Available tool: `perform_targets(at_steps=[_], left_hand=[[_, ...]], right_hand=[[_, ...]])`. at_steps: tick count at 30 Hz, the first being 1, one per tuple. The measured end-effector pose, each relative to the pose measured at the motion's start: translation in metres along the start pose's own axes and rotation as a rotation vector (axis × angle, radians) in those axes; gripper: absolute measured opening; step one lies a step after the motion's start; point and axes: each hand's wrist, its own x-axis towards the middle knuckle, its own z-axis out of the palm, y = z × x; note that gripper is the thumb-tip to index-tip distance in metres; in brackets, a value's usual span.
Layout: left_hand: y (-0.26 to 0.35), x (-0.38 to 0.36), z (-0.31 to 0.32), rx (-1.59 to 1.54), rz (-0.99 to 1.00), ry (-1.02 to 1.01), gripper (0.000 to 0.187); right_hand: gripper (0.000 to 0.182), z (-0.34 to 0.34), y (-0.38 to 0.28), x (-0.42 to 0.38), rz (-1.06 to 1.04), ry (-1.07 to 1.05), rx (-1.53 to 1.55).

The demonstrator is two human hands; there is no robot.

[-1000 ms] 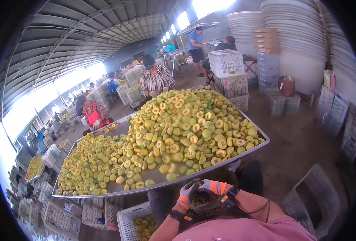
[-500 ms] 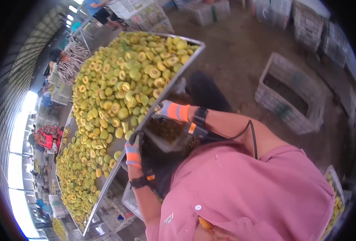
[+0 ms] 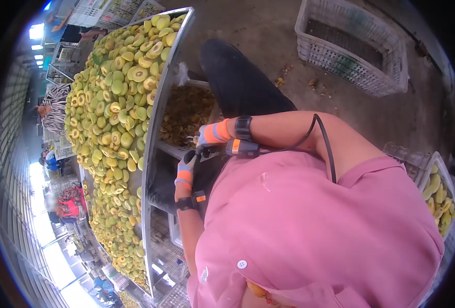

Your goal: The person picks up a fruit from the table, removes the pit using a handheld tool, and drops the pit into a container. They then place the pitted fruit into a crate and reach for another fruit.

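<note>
My left hand, in a grey glove with an orange cuff band and dark fingertips, is closed beside the table edge. Just above it in view, my right hand wears a matching glove, its fingers curled. The two hands meet in front of my lap; whatever lies between their fingers is too small and blurred to make out. Halved yellow-green stone fruit covers the metal-edged table beside them. Partly below the table, a crate of brownish scraps stands near my right hand.
A white plastic crate stands on the floor at upper right. Another crate with yellow-green fruit is behind me. People work across the table. A black cable runs along my right arm.
Both hands have drawn back from the table edge toward my lap and come together. The camera view has shifted, showing more of the scrap crate and the floor crate.
</note>
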Motion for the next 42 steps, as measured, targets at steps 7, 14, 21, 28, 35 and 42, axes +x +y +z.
perform_targets(at_steps=[7, 14, 21, 28, 35, 42], left_hand=[[0.005, 0.005, 0.002, 0.025, -0.056, 0.014, 0.04], [0.017, 0.016, 0.001, 0.054, -0.121, -0.028, 0.037], [0.061, 0.01, -0.017, 0.057, 0.228, 0.415, 0.026], [0.085, 0.026, -0.118, -0.018, 0.128, 0.945, 0.021], [0.089, 0.132, -0.18, 0.358, -0.085, 0.818, 0.058], [0.052, 0.157, -0.179, 0.267, 0.068, 0.757, 0.063]], right_hand=[[0.029, 0.007, 0.001, 0.012, -0.015, 0.058, -0.29], [0.035, -0.001, -0.009, -0.002, 0.137, 0.139, -0.026], [0.039, -0.014, 0.007, 0.015, 0.255, 0.231, 0.356], [0.03, -0.056, -0.046, 0.031, 0.238, 0.119, 0.527], [0.022, -0.097, -0.05, 0.064, 0.108, 0.179, 0.648], [0.018, -0.09, -0.035, 0.059, 0.236, 0.247, 0.642]])
